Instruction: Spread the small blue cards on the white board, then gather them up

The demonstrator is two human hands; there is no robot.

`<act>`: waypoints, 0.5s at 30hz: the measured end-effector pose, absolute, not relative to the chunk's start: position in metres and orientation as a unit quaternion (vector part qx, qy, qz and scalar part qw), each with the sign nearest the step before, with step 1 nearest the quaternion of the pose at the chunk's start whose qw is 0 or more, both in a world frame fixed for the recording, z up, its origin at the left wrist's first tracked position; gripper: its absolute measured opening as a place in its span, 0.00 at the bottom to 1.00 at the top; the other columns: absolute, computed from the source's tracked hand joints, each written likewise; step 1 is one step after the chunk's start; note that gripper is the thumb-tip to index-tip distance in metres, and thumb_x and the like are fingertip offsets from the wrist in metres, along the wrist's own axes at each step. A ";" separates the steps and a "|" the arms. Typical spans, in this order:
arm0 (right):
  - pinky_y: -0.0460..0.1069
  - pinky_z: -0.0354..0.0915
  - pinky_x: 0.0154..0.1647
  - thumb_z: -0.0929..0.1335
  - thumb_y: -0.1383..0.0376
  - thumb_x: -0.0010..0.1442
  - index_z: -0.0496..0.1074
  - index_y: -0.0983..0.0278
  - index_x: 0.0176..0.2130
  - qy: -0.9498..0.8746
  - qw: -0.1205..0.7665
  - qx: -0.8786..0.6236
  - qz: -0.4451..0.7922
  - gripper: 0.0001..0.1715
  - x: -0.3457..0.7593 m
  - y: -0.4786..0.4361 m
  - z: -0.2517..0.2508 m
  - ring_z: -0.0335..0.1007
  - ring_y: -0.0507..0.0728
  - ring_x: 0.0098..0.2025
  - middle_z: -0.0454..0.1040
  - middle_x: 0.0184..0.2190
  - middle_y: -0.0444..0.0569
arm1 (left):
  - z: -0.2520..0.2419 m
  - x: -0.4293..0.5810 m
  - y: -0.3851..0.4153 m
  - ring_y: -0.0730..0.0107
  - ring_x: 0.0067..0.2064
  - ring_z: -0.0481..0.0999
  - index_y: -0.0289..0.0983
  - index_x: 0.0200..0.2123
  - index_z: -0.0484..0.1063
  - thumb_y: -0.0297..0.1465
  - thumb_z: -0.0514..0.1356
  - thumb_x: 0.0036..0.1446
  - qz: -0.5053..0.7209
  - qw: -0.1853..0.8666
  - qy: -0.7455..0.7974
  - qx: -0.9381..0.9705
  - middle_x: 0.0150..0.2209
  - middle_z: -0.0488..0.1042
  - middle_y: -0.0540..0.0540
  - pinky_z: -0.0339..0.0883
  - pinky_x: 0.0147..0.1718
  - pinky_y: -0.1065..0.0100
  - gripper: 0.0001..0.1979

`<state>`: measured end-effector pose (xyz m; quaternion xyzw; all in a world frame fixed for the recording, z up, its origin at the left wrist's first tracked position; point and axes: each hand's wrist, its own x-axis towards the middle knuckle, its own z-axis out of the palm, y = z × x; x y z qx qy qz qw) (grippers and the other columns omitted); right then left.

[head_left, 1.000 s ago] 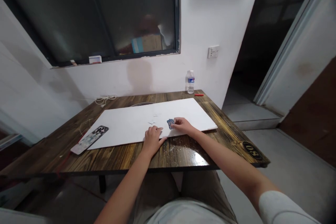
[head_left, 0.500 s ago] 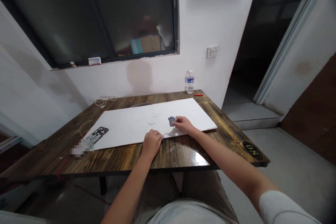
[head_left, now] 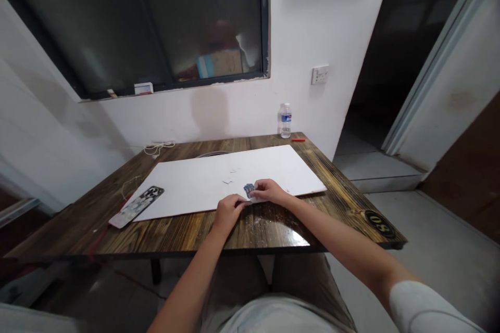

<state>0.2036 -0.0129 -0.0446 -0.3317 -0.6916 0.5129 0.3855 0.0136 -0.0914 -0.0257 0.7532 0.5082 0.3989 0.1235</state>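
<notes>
A small dark blue patterned cutout [head_left: 248,190] is pinched between the thumb and fingers of my right hand [head_left: 269,191]. It is held tilted just above the near edge of a white board [head_left: 195,179]. My left hand [head_left: 229,212] is at that same edge, its fingers pressed together close to the cutout's lower side. Whatever its fingertips grip is too small to make out. Thin dark slivers [head_left: 228,182] lie on the board beyond my hands.
A phone [head_left: 136,207] rests over the board's left end. At the back of the wooden table [head_left: 175,237] are a coiled white cable [head_left: 158,149], a plastic bottle [head_left: 286,120] and a red pen-like stick [head_left: 298,140]. A socket [head_left: 320,75] is on the wall.
My right hand has brought the cutout left and nearer to me, beside my left hand. My left fingers have lifted from resting on the board's edge into a pinch.
</notes>
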 end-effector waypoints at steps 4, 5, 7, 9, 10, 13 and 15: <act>0.46 0.57 0.27 0.76 0.47 0.41 0.68 0.64 0.23 -0.693 0.370 -0.302 0.540 0.26 0.203 -0.019 -0.041 0.62 0.50 0.23 0.69 0.19 0.40 | -0.028 0.012 -0.090 0.67 0.33 0.76 0.39 0.27 0.74 0.26 0.64 0.51 0.392 0.098 0.532 0.744 0.29 0.77 0.49 0.66 0.35 0.68 0.03; 0.46 0.58 0.27 0.76 0.47 0.40 0.68 0.64 0.24 -0.692 0.364 -0.293 0.550 0.26 0.203 -0.020 -0.040 0.63 0.50 0.24 0.70 0.19 0.40 | -0.029 0.012 -0.090 0.67 0.32 0.75 0.39 0.26 0.73 0.26 0.65 0.51 0.392 0.092 0.537 0.741 0.28 0.77 0.49 0.66 0.34 0.68 0.04; 0.47 0.59 0.29 0.77 0.47 0.40 0.69 0.64 0.24 -0.694 0.353 -0.274 0.565 0.26 0.204 -0.020 -0.040 0.64 0.51 0.25 0.71 0.20 0.40 | -0.029 0.012 -0.090 0.68 0.31 0.74 0.39 0.26 0.71 0.27 0.64 0.51 0.398 0.085 0.541 0.736 0.27 0.75 0.50 0.64 0.32 0.69 0.05; 0.47 0.61 0.30 0.77 0.48 0.40 0.69 0.64 0.25 -0.702 0.342 -0.261 0.568 0.25 0.204 -0.020 -0.041 0.66 0.52 0.25 0.72 0.21 0.41 | -0.030 0.013 -0.090 0.69 0.31 0.74 0.39 0.26 0.70 0.27 0.64 0.51 0.411 0.084 0.540 0.730 0.26 0.74 0.51 0.63 0.31 0.70 0.06; 0.47 0.61 0.31 0.77 0.49 0.41 0.70 0.64 0.25 -0.707 0.338 -0.257 0.565 0.25 0.204 -0.019 -0.042 0.66 0.52 0.25 0.72 0.21 0.41 | -0.030 0.013 -0.090 0.69 0.31 0.73 0.39 0.26 0.69 0.28 0.64 0.51 0.417 0.087 0.539 0.726 0.26 0.73 0.51 0.63 0.31 0.70 0.06; 0.47 0.60 0.30 0.77 0.49 0.42 0.71 0.64 0.25 -0.724 0.328 -0.249 0.553 0.23 0.203 -0.019 -0.042 0.66 0.51 0.25 0.72 0.20 0.42 | -0.031 0.014 -0.091 0.71 0.29 0.72 0.39 0.27 0.66 0.30 0.64 0.52 0.432 0.106 0.539 0.715 0.25 0.72 0.53 0.61 0.29 0.71 0.07; 0.47 0.60 0.30 0.77 0.49 0.43 0.70 0.64 0.24 -0.729 0.325 -0.244 0.551 0.23 0.203 -0.020 -0.041 0.65 0.51 0.24 0.72 0.20 0.42 | -0.032 0.014 -0.091 0.71 0.28 0.72 0.40 0.29 0.65 0.32 0.64 0.53 0.441 0.121 0.539 0.707 0.26 0.71 0.54 0.61 0.29 0.71 0.08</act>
